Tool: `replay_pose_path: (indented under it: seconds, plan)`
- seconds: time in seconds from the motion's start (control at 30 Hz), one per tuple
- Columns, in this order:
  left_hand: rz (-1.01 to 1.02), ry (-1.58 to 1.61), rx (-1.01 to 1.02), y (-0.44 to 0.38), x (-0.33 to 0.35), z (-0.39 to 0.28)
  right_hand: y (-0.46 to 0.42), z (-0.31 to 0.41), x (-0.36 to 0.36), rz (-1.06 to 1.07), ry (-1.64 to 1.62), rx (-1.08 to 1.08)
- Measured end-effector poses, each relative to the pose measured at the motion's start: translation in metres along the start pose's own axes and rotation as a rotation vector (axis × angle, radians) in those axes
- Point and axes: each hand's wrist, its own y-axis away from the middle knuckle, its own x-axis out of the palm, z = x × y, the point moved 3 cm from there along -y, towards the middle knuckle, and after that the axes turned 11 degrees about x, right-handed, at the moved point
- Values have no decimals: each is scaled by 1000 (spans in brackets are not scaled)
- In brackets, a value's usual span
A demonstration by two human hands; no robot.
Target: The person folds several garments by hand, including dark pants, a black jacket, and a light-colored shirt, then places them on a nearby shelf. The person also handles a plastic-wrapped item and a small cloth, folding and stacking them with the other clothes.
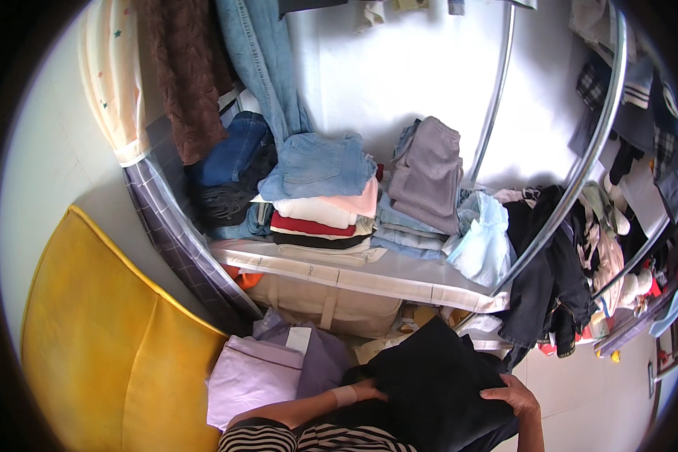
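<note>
A dark black garment (435, 384) is spread over my lap, its upper corner pointing towards the shelf. My left hand (368, 390) grips its left side, and some of the fingers are hidden by the cloth. At the right edge, my right hand (513, 394) pinches the fabric with the thumb on top. Beside my left forearm lies a folded pale lilac cloth (254, 376) with a darker trim line. Behind it is a purple fabric bag or cloth (325, 359) with a white tag (298, 340).
A fabric shelf (384, 282) ahead bears stacks of folded jeans (316, 164), tops and grey trousers (426, 169). Metal poles (570, 186) curve up at the right, with black clothes (542, 271) heaped there. A beige storage bag (327, 305) sits below. A yellow headboard or chair back (107, 339) stands left.
</note>
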Motion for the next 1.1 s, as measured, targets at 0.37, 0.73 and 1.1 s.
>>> replay_pose_path:
  seconds: [0.37,0.73,1.1]
  plan:
    - [-411,1215,435,65,-20,-162,66,121,23,5,-52,-551]
    - [-369,998,569,68,-42,-212,75,108,50,-77,-38,-531]
    - [-237,933,270,28,-18,-237,98,58,45,-370,-278,-410]
